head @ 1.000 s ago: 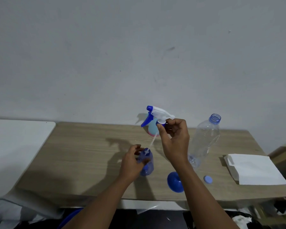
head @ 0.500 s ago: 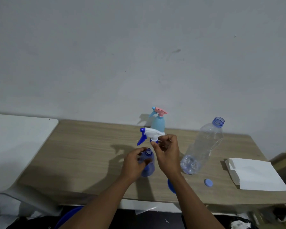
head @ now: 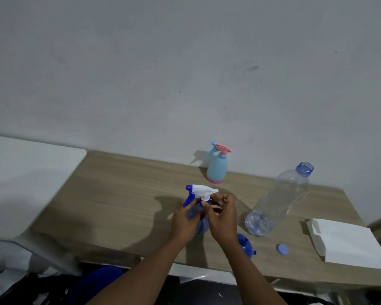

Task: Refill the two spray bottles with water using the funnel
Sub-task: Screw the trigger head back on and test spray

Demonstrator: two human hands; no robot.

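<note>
The blue spray bottle (head: 199,219) stood near the wooden table's (head: 123,194) front edge, its white trigger head (head: 201,191) on top. The left hand (head: 184,221) wrapped the body; the right hand (head: 221,216) pinched the collar. At four o'clock lay the blue funnel (head: 245,245); at twelve o'clock stood the light-blue spray bottle (head: 217,166).

Table (head: 123,194): light wood-grain laminate, matt, smooth. Water bottle (head: 279,201): clear thin plastic, glossy, ribbed base, blue neck ring. Loose cap (head: 282,249) at 5 o'clock from it: matt blue plastic. Blue spray bottle (head: 201,224): translucent plastic; trigger head (head: 201,191) white and blue plastic, smooth. Pastel spray bottle (head: 217,167) at 12: opaque plastic, satin. Funnel (head: 245,245): glossy blue plastic. Bag (head: 348,243): white matt paper. Wall (head: 185,73): matt paint, scuffed.
</note>
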